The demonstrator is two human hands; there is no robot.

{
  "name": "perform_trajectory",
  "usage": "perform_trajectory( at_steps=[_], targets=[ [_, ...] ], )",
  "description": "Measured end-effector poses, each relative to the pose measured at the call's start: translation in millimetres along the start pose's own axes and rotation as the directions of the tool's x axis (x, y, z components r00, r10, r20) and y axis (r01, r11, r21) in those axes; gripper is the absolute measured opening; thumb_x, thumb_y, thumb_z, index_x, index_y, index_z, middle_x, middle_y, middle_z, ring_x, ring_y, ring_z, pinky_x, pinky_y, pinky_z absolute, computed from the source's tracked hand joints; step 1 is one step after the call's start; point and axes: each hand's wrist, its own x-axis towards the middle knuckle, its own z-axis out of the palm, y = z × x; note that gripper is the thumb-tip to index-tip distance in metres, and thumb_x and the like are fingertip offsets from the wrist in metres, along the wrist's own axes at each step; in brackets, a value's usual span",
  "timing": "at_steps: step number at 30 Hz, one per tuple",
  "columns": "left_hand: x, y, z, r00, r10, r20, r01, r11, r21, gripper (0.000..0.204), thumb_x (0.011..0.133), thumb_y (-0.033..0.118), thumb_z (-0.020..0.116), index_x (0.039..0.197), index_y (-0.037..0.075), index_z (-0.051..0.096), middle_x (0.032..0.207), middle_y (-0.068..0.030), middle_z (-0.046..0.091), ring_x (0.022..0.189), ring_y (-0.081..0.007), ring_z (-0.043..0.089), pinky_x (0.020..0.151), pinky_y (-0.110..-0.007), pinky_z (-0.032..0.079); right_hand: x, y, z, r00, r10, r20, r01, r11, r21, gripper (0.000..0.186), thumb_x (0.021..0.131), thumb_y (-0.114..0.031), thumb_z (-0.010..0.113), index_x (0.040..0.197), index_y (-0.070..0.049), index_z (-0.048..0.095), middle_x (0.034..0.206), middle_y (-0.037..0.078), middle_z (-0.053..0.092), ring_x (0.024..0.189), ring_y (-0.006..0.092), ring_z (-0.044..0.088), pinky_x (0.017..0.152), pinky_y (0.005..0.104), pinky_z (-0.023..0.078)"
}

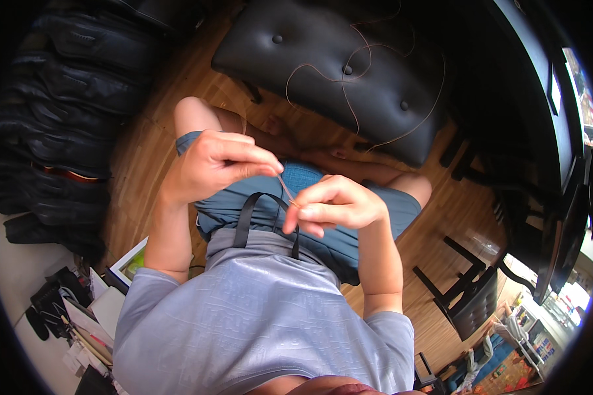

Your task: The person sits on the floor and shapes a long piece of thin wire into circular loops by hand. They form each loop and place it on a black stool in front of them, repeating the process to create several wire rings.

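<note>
Both of my hands are raised over my lap, close together. My left hand (227, 164) pinches one part of a thin pinkish-brown cord (285, 187) between thumb and fingertips. A short taut length of it runs down to my right hand (339, 205), whose thumb and index finger are closed on it. Whether the pinched part is a single strand or doubled is too small to tell. In front of me, a long thin reddish-brown cord (342, 80) lies in loose loops across a black tufted bench (310, 49). Any link between the two cords cannot be made out.
Below my hands, a black strap loop (245, 220) stands up from my lap. A black leather sofa (59, 125) lines the left side. At the right are a black padded chair (473, 306) and dark furniture. Wood flooring (135, 164) surrounds my crossed legs.
</note>
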Motion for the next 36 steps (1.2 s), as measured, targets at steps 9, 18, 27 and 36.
perform_trajectory(
  at_steps=[9, 18, 27, 36],
  targets=[
    [9.5, -11.5, 64.1, 0.994, -0.039, -0.102, 0.054, 0.987, 0.148, 0.011, 0.087, 0.009, 0.071, 0.096, 0.005, 0.075, 0.086, -0.0124, 0.072, 0.077, -0.0292, 0.07, 0.066, -0.036, 0.055, 37.2, 9.6, 16.3, 0.422, -0.764, -0.488, 0.119, 0.58, -0.806, 0.019, 0.104, -0.008, 0.05, 0.111, 0.003, 0.064, 0.117, 0.019, 0.068, 0.103, 0.0281, 0.069, 0.084, 0.0366, 0.056],
    [1.4, -0.1, 32.7, 0.997, 0.076, -0.019, -0.072, 0.986, 0.148, 0.009, 0.083, 0.006, 0.077, 0.09, 0.002, 0.075, 0.077, -0.0118, 0.071, 0.067, -0.0246, 0.067, 0.061, -0.034, 0.051, 3.8, 5.6, 6.2, 0.878, -0.067, -0.474, -0.19, 0.859, -0.475, 0.025, 0.104, -0.023, 0.052, 0.095, -0.001, 0.062, 0.078, 0.009, 0.064, 0.072, 0.0239, 0.063, 0.07, 0.0362, 0.051],
    [1.9, -3.5, 46.2, 0.996, -0.085, -0.03, 0.079, 0.98, -0.18, 0.02, 0.088, 0.012, 0.078, 0.104, 0.003, 0.069, 0.073, -0.0065, 0.071, 0.061, -0.0101, 0.063, 0.055, -0.023, 0.046, -5.1, 4.2, -21.4, 0.97, 0.087, -0.225, -0.081, 0.996, 0.036, 0.038, 0.107, -0.034, 0.051, 0.099, -0.002, 0.07, 0.073, 0.001, 0.061, 0.058, 0.0047, 0.045, 0.052, 0.0216, 0.037],
    [11.2, -13.4, 47.4, 0.986, -0.019, -0.168, -0.005, 0.99, -0.142, 0.011, 0.092, 0.008, 0.072, 0.096, -0.002, 0.073, 0.088, -0.0041, 0.062, 0.068, -0.0047, 0.053, 0.059, -0.02, 0.039, -2.0, 27.2, -21.2, 0.933, -0.233, -0.274, 0.294, 0.934, 0.206, 0.035, 0.106, -0.024, 0.052, 0.095, 0.004, 0.07, 0.082, 0.011, 0.068, 0.065, 0.0126, 0.061, 0.064, 0.027, 0.051]
  ],
)
